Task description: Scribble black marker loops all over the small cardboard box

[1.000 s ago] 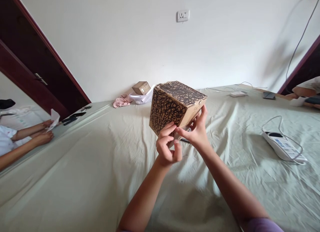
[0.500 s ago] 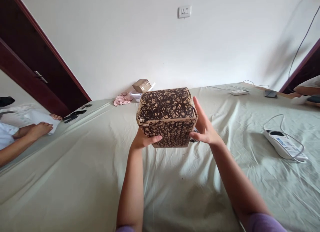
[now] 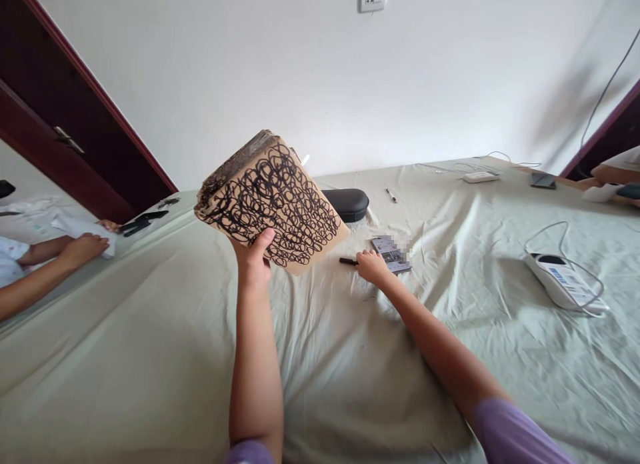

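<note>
Since the earlier frame, the scribbled cardboard box (image 3: 275, 207) has swung to the left and the right hand (image 3: 373, 267) has left it, going down to the green sheet (image 3: 175, 357); the black case (image 3: 347, 203) and slim pen (image 3: 391, 196) have come into sight. The left hand (image 3: 256, 254) alone grips the box by its lower side, thumb pressed on a face covered in black loops, holding it tilted above the sheet. The right hand's fingers curl over one end of a black marker (image 3: 348, 261), whose other end sticks out leftward; whether they are closed tight I cannot tell. Just beyond that hand lies a smartphone (image 3: 393, 254), its screen partly blurred. The case, partly hidden behind the box, and the pen lie nearer the sheet's far edge, along the wall. A white corded device (image 3: 565, 284) sits well to the right. At the sheet's left edge, another person's hands (image 3: 85, 249) are at some white paper (image 3: 75, 227).
</note>
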A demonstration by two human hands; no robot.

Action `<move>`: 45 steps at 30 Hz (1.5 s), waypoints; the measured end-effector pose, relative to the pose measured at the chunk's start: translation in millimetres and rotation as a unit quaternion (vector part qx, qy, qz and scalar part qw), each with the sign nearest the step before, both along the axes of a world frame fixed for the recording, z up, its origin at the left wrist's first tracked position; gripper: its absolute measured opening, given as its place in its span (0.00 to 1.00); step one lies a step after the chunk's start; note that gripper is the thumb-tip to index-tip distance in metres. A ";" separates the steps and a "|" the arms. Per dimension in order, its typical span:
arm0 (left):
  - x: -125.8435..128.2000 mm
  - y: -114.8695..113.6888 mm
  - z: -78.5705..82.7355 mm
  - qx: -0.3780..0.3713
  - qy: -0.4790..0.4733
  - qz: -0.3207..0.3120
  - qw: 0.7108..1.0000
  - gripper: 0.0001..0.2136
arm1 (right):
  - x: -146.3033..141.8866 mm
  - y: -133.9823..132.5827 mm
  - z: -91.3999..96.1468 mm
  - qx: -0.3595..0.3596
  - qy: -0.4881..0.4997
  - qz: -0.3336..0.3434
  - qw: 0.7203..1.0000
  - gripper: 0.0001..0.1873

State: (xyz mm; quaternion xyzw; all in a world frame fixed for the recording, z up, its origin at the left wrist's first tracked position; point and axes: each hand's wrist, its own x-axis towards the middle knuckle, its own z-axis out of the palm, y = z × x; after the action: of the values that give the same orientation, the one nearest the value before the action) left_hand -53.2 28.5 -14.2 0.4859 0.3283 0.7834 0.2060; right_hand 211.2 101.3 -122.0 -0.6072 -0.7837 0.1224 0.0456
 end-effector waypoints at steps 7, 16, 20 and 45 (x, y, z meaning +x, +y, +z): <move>9.2 -21.3 19.5 -0.062 -0.087 -0.010 0.994 0.33 | 27.7 4.3 38.7 -0.042 0.058 -0.007 0.997 0.15; 10.6 -22.3 23.7 -0.098 -0.136 -0.027 0.985 0.34 | 68.3 -19.6 97.3 -0.154 0.650 0.090 0.739 0.25; 14.1 -21.6 22.5 -0.142 -0.144 -0.024 0.979 0.40 | 52.0 -47.3 115.1 -0.026 0.718 0.159 0.677 0.26; 56.7 -40.4 24.2 -0.218 -0.070 -0.131 0.965 0.43 | -15.4 -117.5 118.6 0.330 0.465 0.379 0.729 0.07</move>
State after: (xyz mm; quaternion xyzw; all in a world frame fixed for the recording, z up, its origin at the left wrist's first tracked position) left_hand 3.5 -11.8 9.9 0.4121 0.4093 0.6913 0.4298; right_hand 195.8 -16.2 -3.4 -0.0743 -0.8206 0.1307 0.5514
